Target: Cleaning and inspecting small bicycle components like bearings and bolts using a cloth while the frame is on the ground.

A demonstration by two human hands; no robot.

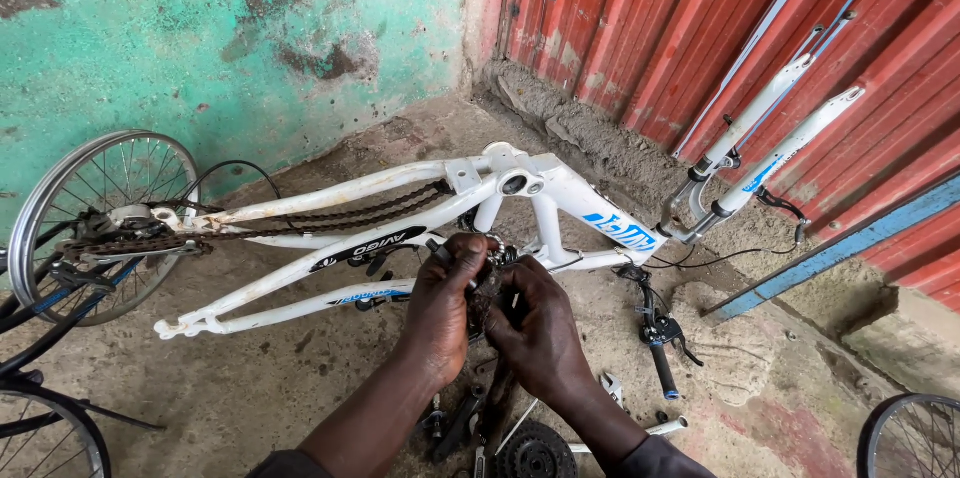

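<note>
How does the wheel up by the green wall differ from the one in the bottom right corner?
The wheel by the wall shows almost whole with a bare silver rim; the corner wheel is cut off by the frame edge and looks dark-edged. The first has a chain on it; the second shows none. Both are spoked.

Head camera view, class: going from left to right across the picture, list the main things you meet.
Spoked wheel → chain → left hand → right hand → handlebar grip → white front fork → tyre at the lower right edge.
</note>
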